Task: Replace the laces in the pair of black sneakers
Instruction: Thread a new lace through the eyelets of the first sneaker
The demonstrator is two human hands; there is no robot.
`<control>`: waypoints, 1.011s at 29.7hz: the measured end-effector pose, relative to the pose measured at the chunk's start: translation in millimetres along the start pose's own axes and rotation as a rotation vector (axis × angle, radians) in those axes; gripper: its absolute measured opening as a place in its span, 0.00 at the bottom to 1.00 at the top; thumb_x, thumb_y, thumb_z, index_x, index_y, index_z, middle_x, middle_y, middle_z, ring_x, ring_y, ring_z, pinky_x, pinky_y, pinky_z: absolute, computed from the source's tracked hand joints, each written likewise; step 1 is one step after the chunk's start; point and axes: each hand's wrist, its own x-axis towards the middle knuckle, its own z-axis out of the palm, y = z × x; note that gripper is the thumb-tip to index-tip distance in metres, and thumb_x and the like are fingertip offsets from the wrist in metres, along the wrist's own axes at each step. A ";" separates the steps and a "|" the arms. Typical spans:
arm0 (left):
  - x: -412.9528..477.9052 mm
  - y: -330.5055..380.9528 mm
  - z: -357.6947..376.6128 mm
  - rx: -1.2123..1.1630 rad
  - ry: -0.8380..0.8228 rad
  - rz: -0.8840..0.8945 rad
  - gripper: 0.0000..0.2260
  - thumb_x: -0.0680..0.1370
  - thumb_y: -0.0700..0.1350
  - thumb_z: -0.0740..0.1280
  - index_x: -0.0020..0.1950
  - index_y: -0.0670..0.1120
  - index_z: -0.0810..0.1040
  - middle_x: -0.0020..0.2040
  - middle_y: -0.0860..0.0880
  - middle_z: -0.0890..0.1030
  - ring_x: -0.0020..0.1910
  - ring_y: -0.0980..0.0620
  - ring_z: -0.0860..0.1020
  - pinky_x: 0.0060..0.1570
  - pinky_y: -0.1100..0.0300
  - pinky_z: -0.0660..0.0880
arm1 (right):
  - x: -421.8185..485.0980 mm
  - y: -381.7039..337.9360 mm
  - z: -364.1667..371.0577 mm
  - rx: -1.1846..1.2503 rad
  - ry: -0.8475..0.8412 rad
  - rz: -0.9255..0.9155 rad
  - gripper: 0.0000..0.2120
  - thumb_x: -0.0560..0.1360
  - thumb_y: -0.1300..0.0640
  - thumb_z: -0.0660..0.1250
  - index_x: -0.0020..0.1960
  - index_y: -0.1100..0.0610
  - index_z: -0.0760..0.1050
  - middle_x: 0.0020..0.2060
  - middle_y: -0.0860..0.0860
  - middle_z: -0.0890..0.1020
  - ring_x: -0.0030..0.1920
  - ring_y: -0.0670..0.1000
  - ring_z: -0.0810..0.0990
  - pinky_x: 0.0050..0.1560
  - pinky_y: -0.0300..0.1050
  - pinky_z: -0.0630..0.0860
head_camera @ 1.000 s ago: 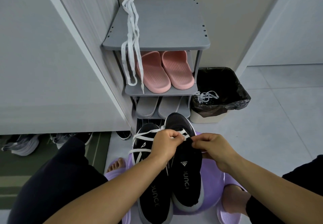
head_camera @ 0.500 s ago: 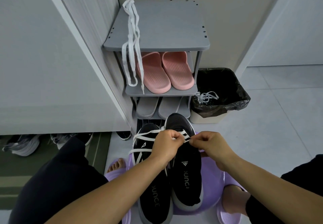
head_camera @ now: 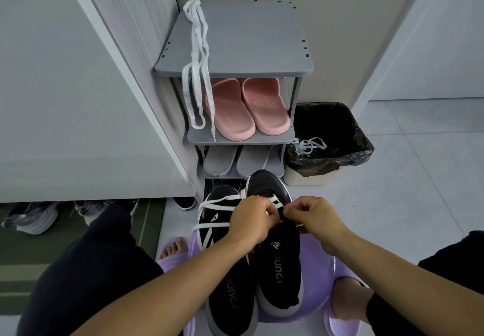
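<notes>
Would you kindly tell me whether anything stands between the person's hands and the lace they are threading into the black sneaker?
Nothing visible does. The left hand and the right hand both pinch the white lace directly over the black sneaker. Its loose lengths trail sideways across the other sneaker, clear of the fingers.

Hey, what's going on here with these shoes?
A person is lacing two black sneakers on a purple stool. The left hand and right hand pinch a white lace at the eyelets of the right-side sneaker; white strands lie loosely across the other sneaker. A spare lace hangs from the grey rack, and old laces lie in the bin.
</notes>
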 end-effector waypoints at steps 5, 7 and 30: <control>-0.5 0.6 -15.8 -0.498 0.023 -0.102 0.07 0.73 0.38 0.70 0.36 0.47 0.79 0.23 0.59 0.75 0.25 0.65 0.72 0.31 0.76 0.67 | 0.2 -4.4 1.2 -0.323 -0.092 -0.212 0.06 0.71 0.63 0.70 0.45 0.53 0.78 0.35 0.48 0.76 0.34 0.45 0.73 0.37 0.32 0.70; -1.5 -2.8 -17.3 -0.513 0.005 -0.127 0.06 0.73 0.38 0.70 0.37 0.46 0.79 0.24 0.58 0.74 0.23 0.66 0.71 0.30 0.75 0.66 | 0.0 -6.0 1.4 -0.265 -0.123 -0.186 0.00 0.72 0.59 0.70 0.42 0.55 0.80 0.35 0.50 0.78 0.35 0.45 0.73 0.39 0.34 0.70; 2.4 -16.5 -10.3 -0.169 0.037 -0.039 0.03 0.71 0.43 0.72 0.42 0.44 0.83 0.43 0.49 0.83 0.46 0.52 0.79 0.52 0.56 0.75 | -0.8 -13.6 2.6 -0.626 -0.016 -0.049 0.06 0.69 0.56 0.69 0.42 0.58 0.77 0.37 0.54 0.83 0.35 0.53 0.82 0.43 0.46 0.80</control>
